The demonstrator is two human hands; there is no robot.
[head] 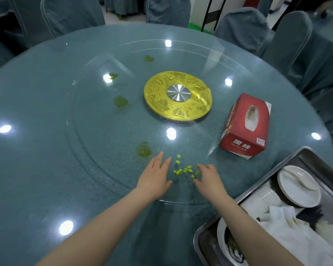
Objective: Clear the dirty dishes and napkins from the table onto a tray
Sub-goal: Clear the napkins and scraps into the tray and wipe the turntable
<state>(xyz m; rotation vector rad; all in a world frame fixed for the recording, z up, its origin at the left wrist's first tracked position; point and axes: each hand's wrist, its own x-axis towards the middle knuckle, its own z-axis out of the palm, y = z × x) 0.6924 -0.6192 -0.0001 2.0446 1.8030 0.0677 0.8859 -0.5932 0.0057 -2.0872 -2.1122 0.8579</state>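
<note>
Several small green food bits (186, 170) lie scattered on the glass turntable (96, 143) near its front edge. My left hand (155, 177) lies flat on the glass just left of them, fingers straight. My right hand (208, 176) sits just right of them, fingers bent toward the bits and holding nothing that I can see. A metal tray (288, 162) at the lower right holds a white plate (298, 186), stacked white cups (262, 198), crumpled white napkins (296, 233) and another dish (222, 239).
A red tissue box (245, 125) stands on the turntable, right of the gold centre disc (178, 96). Green smears (143, 149) mark the glass in several spots. Grey-covered chairs (242, 27) ring the round table.
</note>
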